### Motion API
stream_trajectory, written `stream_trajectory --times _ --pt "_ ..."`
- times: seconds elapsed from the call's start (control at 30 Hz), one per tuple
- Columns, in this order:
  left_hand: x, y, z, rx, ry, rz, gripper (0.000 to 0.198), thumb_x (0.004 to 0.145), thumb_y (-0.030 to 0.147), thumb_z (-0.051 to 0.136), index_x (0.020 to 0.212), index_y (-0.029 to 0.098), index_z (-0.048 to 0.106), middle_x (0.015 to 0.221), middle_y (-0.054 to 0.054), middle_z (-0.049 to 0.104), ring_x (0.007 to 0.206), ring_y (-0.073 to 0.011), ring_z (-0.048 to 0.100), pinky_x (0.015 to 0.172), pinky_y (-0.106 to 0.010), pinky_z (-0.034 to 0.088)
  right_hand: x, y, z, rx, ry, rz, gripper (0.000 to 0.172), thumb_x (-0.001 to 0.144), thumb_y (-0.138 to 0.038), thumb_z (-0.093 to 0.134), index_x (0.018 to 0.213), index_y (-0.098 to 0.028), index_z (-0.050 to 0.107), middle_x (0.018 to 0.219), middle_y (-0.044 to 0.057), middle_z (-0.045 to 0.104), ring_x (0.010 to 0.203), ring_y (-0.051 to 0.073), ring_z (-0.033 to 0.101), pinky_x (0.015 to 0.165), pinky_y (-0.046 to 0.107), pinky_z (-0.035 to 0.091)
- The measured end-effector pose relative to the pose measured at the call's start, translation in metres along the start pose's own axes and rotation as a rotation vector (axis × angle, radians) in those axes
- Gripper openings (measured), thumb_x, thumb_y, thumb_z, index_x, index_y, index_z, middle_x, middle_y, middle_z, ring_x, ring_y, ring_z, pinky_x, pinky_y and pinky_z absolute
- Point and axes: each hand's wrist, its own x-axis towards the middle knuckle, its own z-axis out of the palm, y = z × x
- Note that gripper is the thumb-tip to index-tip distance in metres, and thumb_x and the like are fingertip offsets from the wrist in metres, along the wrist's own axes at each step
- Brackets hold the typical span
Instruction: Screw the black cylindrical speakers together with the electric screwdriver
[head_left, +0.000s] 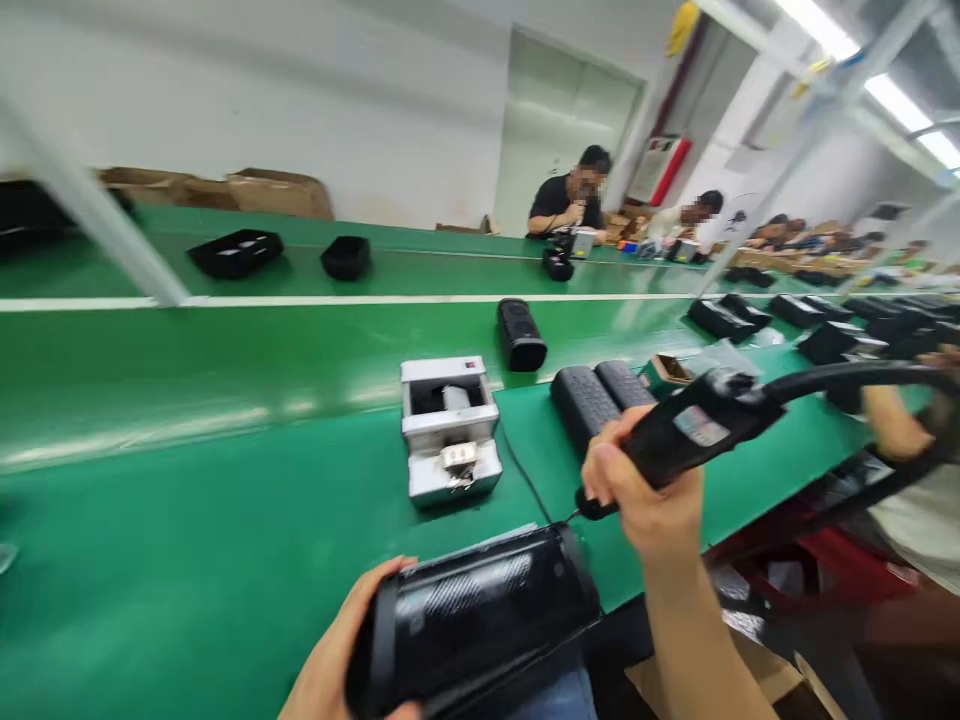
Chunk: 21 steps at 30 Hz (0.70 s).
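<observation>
L hand (334, 650) had fingers curled round blk cylindrical speaker (472, 615), held in palm; R hand (645, 490) had fingers shut round corded elec screwdriver (694, 435), bit tip (577, 512) just off speaker's top edge; bit slip could've scratched speaker if either hand shifted, esp. w/ cable (847, 375) tugging

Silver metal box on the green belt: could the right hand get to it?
Probably yes. The right hand grips a black electric screwdriver, but the silver metal box sits close by on the green belt, with only a thin black wire lying between them.
</observation>
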Motion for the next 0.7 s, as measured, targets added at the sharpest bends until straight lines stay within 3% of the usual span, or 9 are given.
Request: stream_trajectory --times 0.1,0.2,0.33,0.4,0.47,0.57,0.7 --pt "-0.003 0.017 -0.002 0.002 -0.072 0.034 0.098 0.091 0.073 0.084 0.169 0.028 0.045 0.167 -0.019 0.062 0.153 -0.046 0.065 0.133 -0.064 0.051 0.009 -0.002 -0.001 0.023 -0.033 -0.023 0.025 0.095 -0.02 0.089 0.099 -0.022 0.064 0.068 -0.007 0.06 0.046 0.012 0.055 0.047 0.024 0.051" --pt "-0.001 0.021 -0.004 -0.002 -0.078 0.059 0.104 0.091 0.077 0.082 0.171 0.024 0.042 0.168 -0.023 0.059 0.155 -0.0462 0.063 0.134 -0.064 0.049 0.023 -0.014 0.001 0.02 -0.117 -0.012 0.027 0.086 -0.019 0.094 0.095 -0.022 0.069 0.064 -0.005 0.061 0.043 0.017 0.057 0.045 0.029 0.054" --pt "-0.003 0.019 -0.003 -0.003 -0.101 0.083 0.118 0.089 0.078 0.087 0.179 0.026 0.031 0.172 -0.022 0.054 0.157 -0.045 0.06 0.135 -0.063 0.048 0.038 -0.051 0.013 -0.039 -0.059 -0.232 0.024 0.077 -0.016 0.09 0.097 -0.024 0.079 0.062 -0.003 0.061 0.042 0.02 0.055 0.041 0.035 0.051" --pt "-0.004 0.018 -0.002 -0.004 -0.117 0.099 0.132 0.084 0.075 0.095 0.183 0.029 0.021 0.176 -0.022 0.05 0.159 -0.045 0.058 0.135 -0.063 0.048 0.042 -0.066 0.03 -0.028 0.003 -0.343 0.036 0.078 -0.015 0.088 0.112 -0.027 0.082 0.064 -0.004 0.061 0.044 0.02 0.053 0.042 0.037 0.05" --pt "-0.004 0.017 0.0 0.008 -0.126 0.106 0.142 0.08 0.066 0.102 0.185 0.033 0.012 0.181 -0.02 0.044 0.164 -0.045 0.053 0.136 -0.064 0.046 0.043 -0.069 0.053 0.039 0.009 -0.365 0.036 0.085 -0.018 0.088 0.118 -0.029 0.079 0.065 -0.005 0.061 0.045 0.02 0.053 0.044 0.037 0.051" --pt "-0.003 0.017 0.001 0.027 -0.144 0.093 0.149 0.077 0.048 0.108 0.185 0.037 0.008 0.184 -0.019 0.04 0.171 -0.0451 0.043 0.14 -0.068 0.04 0.044 -0.054 0.093 0.15 -0.067 -0.323 0.024 0.091 -0.02 0.089 0.103 -0.026 0.068 0.064 -0.007 0.059 0.044 0.017 0.054 0.044 0.033 0.05" --pt "-0.002 0.018 0.001 0.03 -0.154 0.085 0.149 0.075 0.04 0.109 0.186 0.035 0.01 0.185 -0.019 0.039 0.173 -0.0449 0.04 0.142 -0.067 0.037 0.047 -0.024 0.133 0.052 -0.067 -0.277 0.023 0.092 -0.024 0.085 0.095 -0.023 0.062 0.062 -0.008 0.058 0.045 0.015 0.058 0.048 0.031 0.054"
